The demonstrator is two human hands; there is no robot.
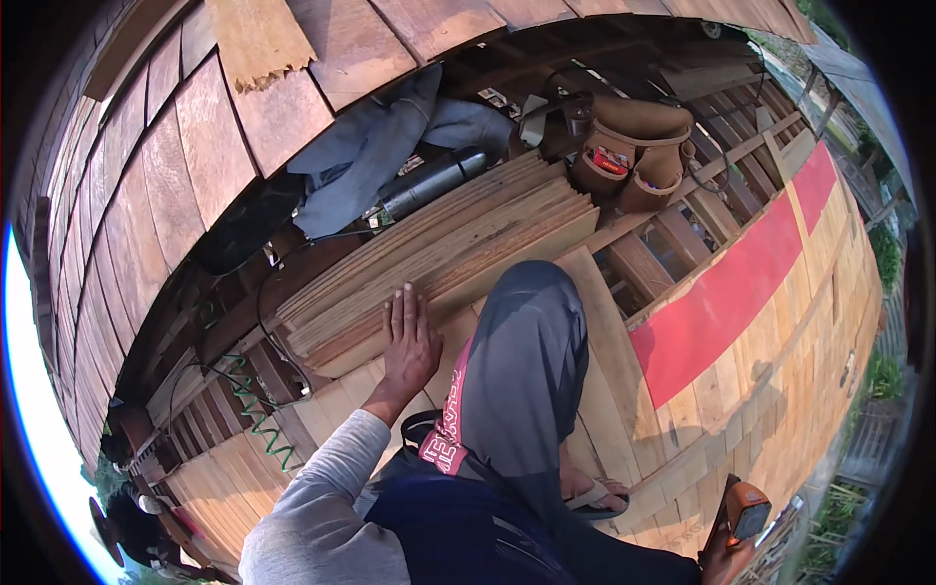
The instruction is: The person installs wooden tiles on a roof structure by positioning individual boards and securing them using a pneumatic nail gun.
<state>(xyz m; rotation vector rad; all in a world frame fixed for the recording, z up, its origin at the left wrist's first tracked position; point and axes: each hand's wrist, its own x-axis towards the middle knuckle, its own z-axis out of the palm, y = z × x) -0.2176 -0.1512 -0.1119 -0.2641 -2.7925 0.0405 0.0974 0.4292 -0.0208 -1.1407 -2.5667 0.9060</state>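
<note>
My left hand (411, 343) lies flat with its fingers stretched out. It rests at the near side of a stack of thin wooden shingles (448, 255), touching the boards and gripping nothing. At the lower right, my right hand (723, 564) is closed around an orange-and-black tool (748, 514) whose kind I cannot make out. Most of that hand's fingers are hidden. Beyond the stack's right end sits a brown leather tool pouch (639, 146) with a small red packet (609, 161) in one pocket.
A dark cylinder (434, 183) and grey-blue cloth (370, 156) lie behind the stack. Open battens (673, 249) show beside a red strip (721, 292) on the shingled slope. A green coiled hose (255, 409) hangs at left. Another person (146, 526) is at lower left. Shingles curve overhead.
</note>
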